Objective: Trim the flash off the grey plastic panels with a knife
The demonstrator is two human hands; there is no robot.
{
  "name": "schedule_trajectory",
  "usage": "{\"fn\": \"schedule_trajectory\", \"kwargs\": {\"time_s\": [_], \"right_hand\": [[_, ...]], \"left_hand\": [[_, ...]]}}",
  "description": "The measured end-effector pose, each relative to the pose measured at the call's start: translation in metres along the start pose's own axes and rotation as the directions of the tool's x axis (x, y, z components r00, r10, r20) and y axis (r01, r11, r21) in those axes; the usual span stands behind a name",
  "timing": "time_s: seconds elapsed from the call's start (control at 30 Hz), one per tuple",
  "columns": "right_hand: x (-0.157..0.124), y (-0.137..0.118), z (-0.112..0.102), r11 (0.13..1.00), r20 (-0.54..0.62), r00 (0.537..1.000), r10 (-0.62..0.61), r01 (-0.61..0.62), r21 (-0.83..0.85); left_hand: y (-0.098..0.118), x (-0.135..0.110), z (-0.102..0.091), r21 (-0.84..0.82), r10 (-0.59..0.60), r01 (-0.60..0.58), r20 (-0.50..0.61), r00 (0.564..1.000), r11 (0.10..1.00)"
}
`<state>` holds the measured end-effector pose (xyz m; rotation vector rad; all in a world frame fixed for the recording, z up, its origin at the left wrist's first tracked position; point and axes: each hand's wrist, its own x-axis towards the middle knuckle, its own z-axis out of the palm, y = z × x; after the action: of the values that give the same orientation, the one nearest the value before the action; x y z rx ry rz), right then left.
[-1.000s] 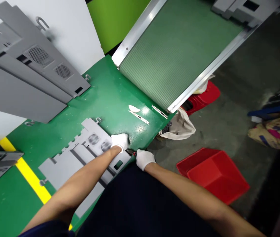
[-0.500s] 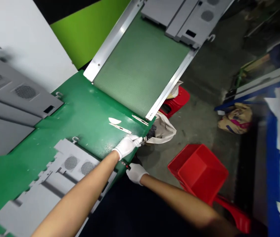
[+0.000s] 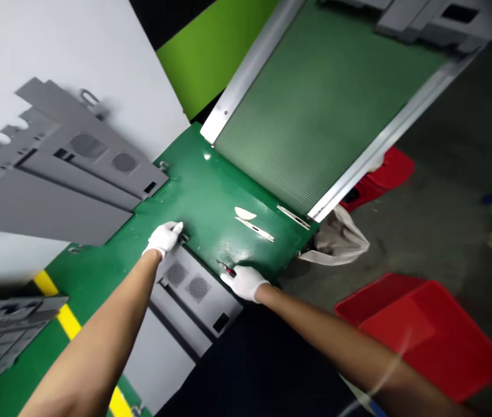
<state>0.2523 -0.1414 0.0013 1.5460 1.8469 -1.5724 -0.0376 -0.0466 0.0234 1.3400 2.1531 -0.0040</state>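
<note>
A grey plastic panel [image 3: 175,315] with two round mesh grilles lies on the green tabletop right in front of me. My left hand [image 3: 163,238], in a white glove, is at the panel's far-left corner, its fingers closed by the small hook there. At the panel's far edge my right hand [image 3: 244,282], gloved too, grips a small hand tool [image 3: 228,269] with a black-and-red handle and a pointed metal tip. The glove covers most of that handle. Dark crumbs lie near the tip. Beyond are a white half-oval piece [image 3: 245,214] and a thin slotted white strip [image 3: 254,229].
Another grey panel [image 3: 94,174] leans at the left against a white board. A green conveyor belt [image 3: 298,110] carries a further grey part. Another white strip [image 3: 293,217] lies by its end. Below the table's right edge are an open bag [image 3: 345,237] and a red bin [image 3: 423,330].
My left hand has gone from the table edge above the bag to the panel's corner. My right hand has come over the table with the tool. The view has swung left.
</note>
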Motion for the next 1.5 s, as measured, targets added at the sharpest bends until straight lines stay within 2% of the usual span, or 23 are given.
{"fn": "schedule_trajectory", "kwargs": {"time_s": [0.07,0.17,0.23,0.33,0.6,1.03,1.2,1.37,1.43,1.5], "right_hand": [[0.023,-0.036,-0.006,0.999,0.040,0.998,-0.041,0.042,-0.033],[0.054,-0.082,-0.008,0.995,0.058,0.997,-0.047,0.051,-0.085],[0.069,-0.102,-0.005,0.993,0.056,0.998,-0.043,0.049,-0.106],[0.084,-0.117,0.001,0.991,0.035,0.999,-0.022,0.027,-0.130],[0.087,-0.122,0.010,0.983,-0.001,0.998,0.056,-0.056,-0.174],[0.088,-0.125,0.005,0.983,0.024,0.999,0.034,-0.029,-0.182],[0.094,-0.132,0.006,0.974,-0.008,1.000,0.025,-0.026,-0.226],[0.100,-0.131,0.012,0.970,-0.013,1.000,-0.001,-0.003,-0.241],[0.100,-0.129,0.015,0.966,-0.033,0.999,-0.015,0.006,-0.258],[0.100,-0.128,0.017,0.961,-0.060,0.998,-0.030,0.012,-0.277]], "left_hand": [[-0.018,0.003,-0.004,-0.036,0.040,-0.036,0.114,0.993,0.999],[-0.029,0.004,-0.003,-0.129,0.073,-0.054,0.148,0.986,0.990],[-0.033,0.004,-0.003,-0.190,0.073,-0.046,0.137,0.988,0.981],[-0.040,0.008,-0.003,-0.244,0.077,-0.036,0.161,0.984,0.969],[-0.050,0.012,0.005,-0.358,0.103,-0.041,0.157,0.982,0.933],[-0.060,0.013,0.013,-0.445,0.087,-0.027,0.115,0.990,0.895],[-0.055,0.012,0.008,-0.450,0.078,-0.009,0.135,0.988,0.893],[-0.052,0.016,0.007,-0.362,0.178,-0.080,0.246,0.953,0.929],[-0.051,0.023,0.011,-0.287,0.210,-0.119,0.309,0.928,0.950],[-0.048,0.034,0.017,-0.160,0.186,-0.137,0.357,0.915,0.978]]}}
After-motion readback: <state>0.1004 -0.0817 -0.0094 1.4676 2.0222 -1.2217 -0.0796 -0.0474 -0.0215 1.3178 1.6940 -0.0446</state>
